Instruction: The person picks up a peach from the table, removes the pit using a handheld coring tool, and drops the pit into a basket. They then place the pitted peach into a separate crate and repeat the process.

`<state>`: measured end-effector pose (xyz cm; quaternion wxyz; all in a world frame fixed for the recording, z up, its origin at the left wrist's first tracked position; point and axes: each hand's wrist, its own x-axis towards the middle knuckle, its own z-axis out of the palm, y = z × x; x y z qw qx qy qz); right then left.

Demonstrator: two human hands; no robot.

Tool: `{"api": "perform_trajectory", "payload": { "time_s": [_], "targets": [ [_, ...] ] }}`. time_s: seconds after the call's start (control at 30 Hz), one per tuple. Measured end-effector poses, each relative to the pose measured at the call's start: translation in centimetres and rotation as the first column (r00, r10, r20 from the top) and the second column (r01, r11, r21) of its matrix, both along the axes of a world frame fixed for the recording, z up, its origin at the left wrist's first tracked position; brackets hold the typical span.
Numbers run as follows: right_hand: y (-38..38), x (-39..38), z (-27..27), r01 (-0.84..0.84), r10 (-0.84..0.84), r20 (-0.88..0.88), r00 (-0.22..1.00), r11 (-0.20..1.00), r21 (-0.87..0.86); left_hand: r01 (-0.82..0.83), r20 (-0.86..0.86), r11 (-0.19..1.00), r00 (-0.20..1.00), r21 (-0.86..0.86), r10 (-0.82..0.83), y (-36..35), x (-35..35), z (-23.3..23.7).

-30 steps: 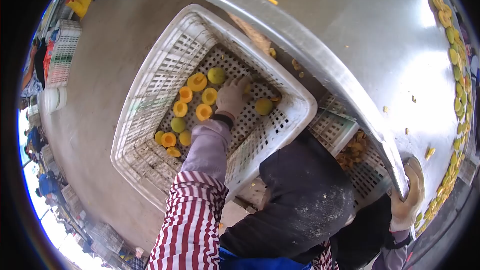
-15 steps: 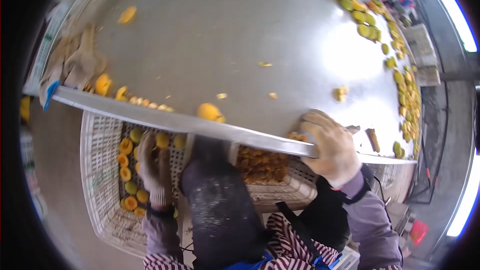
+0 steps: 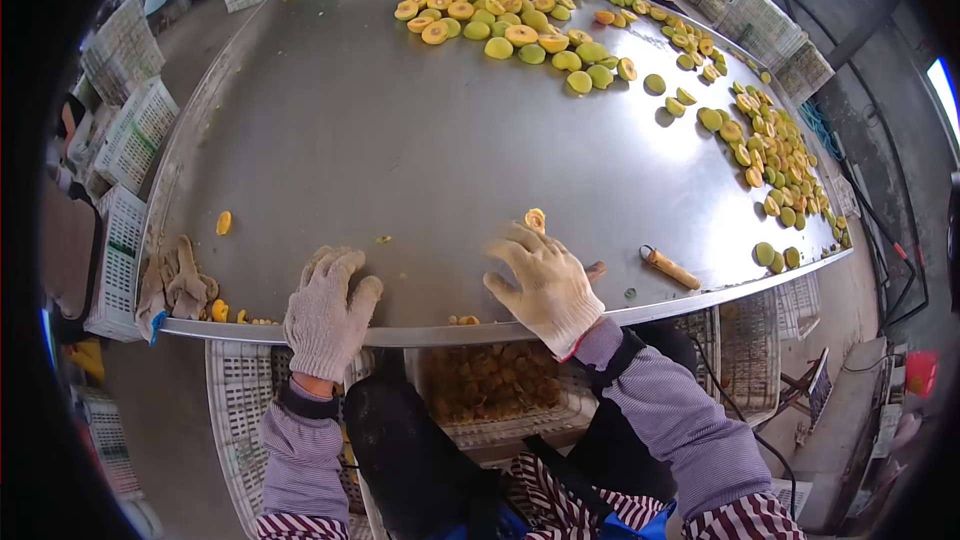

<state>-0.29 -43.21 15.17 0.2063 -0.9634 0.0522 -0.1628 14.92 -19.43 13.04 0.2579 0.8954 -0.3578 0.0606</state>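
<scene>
My left hand [image 3: 328, 312], in a pale knitted glove, is over the table's near edge with its fingers stretched out and thumb apart; nothing is in it. My right hand [image 3: 545, 285], in a yellowed glove, is open and spread palm down above the metal table [image 3: 330, 140], its fingertips slightly blurred. Just beyond those fingers lies a small yellow fruit piece [image 3: 535, 219]. A brown rounded end [image 3: 596, 270] pokes out beside the right hand, its other part hidden under the glove. Farther right is a wooden-handled tool [image 3: 672, 268].
Halved yellow-green fruits [image 3: 520, 35] lie along the far side, and more are heaped at the right [image 3: 785, 165]. Worn gloves [image 3: 185, 280] rest at the left corner. Below the near edge stand a crate of orange-brown pieces [image 3: 490, 385] and a white crate [image 3: 235, 410].
My left hand has come up from the crate below to the table edge. My right hand has left the edge for the tabletop. The view has tilted up, showing more table.
</scene>
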Motion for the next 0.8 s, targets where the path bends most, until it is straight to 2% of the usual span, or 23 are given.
{"api": "perform_trajectory", "payload": {
  "time_s": [0.03, 0.07, 0.1, 0.13, 0.17, 0.2, 0.27, 0.3, 0.33, 0.37, 0.43, 0.47, 0.53, 0.57, 0.6, 0.63, 0.7, 0.73, 0.8],
  "targets": [
    [-1.2, 0.4, -0.2, 0.112, -0.109, 0.027, 0.994, 0.988, -0.109, 0.003, -0.075, 1.0, 0.997, 0.01, -0.003, 0.1, -0.1, 0.2],
    [-2.1, 0.8, -1.1, 0.222, -0.208, 0.088, 0.974, 0.953, -0.207, 0.033, -0.058, 0.999, 0.998, 0.008, -0.032, 0.0, -0.1, 0.4],
    [-3.3, 1.0, -2.0, 0.257, -0.24, 0.1, 0.965, 0.943, -0.212, 0.0, -0.086, 0.999, 0.996, 0.042, 0.004, -0.3, -0.1, 0.4],
    [-4.4, 1.2, -2.6, 0.244, -0.273, -0.112, 0.956, 0.944, -0.221, -0.034, -0.112, 0.997, 0.993, 0.076, 0.043, -0.7, -0.3, 0.4],
    [-5.3, 1.1, -3.1, 0.228, -0.29, -0.318, 0.903, 0.949, -0.218, -0.006, -0.102, 0.998, 0.995, 0.069, 0.014, -1.1, -0.4, 0.6],
    [-5.6, 1.1, -2.7, 0.252, -0.311, -0.308, 0.899, 0.943, -0.218, -0.029, -0.139, 0.997, 0.99, 0.069, 0.038, -1.2, -0.6, 0.9],
    [-5.8, 1.3, -2.1, 0.22, -0.292, -0.445, 0.847, 0.953, -0.206, -0.064, -0.183, 0.996, 0.98, 0.064, 0.074, -1.2, -0.9, 1.4],
    [-5.6, 1.0, -1.6, 0.233, -0.3, -0.433, 0.85, 0.951, -0.201, -0.055, -0.168, 0.996, 0.984, 0.064, 0.065, -1.0, -0.9, 1.4],
    [-5.2, 0.3, -1.0, 0.261, -0.189, -0.423, 0.886, 0.958, 0.119, -0.062, -0.164, 0.995, 0.984, 0.075, 0.074, -0.9, -0.8, 1.3],
    [-5.1, -0.8, -0.2, 0.257, -0.092, -0.374, 0.923, 0.87, 0.421, -0.064, -0.164, 0.995, 0.983, 0.082, 0.077, -1.0, -0.7, 1.0],
    [-4.0, -3.9, 4.4, 0.064, 0.159, -0.299, 0.941, 0.784, 0.618, -0.028, -0.15, 0.998, 0.988, 0.06, 0.036, -0.9, -0.6, 0.7],
    [-4.1, -5.2, 6.3, 0.075, 0.137, -0.292, 0.946, 0.788, 0.611, -0.039, -0.172, 0.997, 0.984, 0.073, 0.051, -1.0, -0.7, 0.9],
    [-4.9, -7.9, 8.9, 0.106, 0.185, -0.414, 0.891, 0.803, 0.587, -0.051, -0.199, 0.994, 0.978, 0.094, 0.069, -1.1, -0.8, 1.1],
    [-6.0, -8.8, 8.0, 0.11, 0.173, -0.406, 0.897, 0.804, 0.584, -0.04, -0.19, 0.995, 0.98, 0.089, 0.057, -1.1, -0.8, 1.1],
    [-8.0, -9.4, 5.7, 0.188, -0.075, -0.324, 0.943, 0.924, 0.333, -0.035, -0.189, 0.995, 0.981, 0.097, 0.052, -1.1, -0.7, 0.9],
    [-10.0, -10.0, 3.6, 0.306, -0.291, -0.169, 0.942, 0.949, 0.071, -0.03, -0.186, 0.994, 0.981, 0.105, 0.049, -1.1, -0.6, 0.8],
    [-13.7, -12.4, 1.1, 0.482, -0.504, -0.153, 0.85, 0.862, -0.158, -0.019, -0.171, 0.995, 0.985, 0.097, 0.035, -1.1, -0.5, 0.7],
    [-15.3, -13.5, 0.4, 0.487, -0.507, -0.142, 0.85, 0.86, -0.155, -0.014, -0.18, 0.994, 0.983, 0.108, 0.034, -1.2, -0.6, 0.9],
    [-17.7, -15.2, -0.4, 0.443, -0.42, -0.487, 0.766, 0.893, -0.075, -0.001, -0.191, 0.994, 0.981, 0.113, 0.023, -1.1, -0.4, 0.7]
  ]
}}
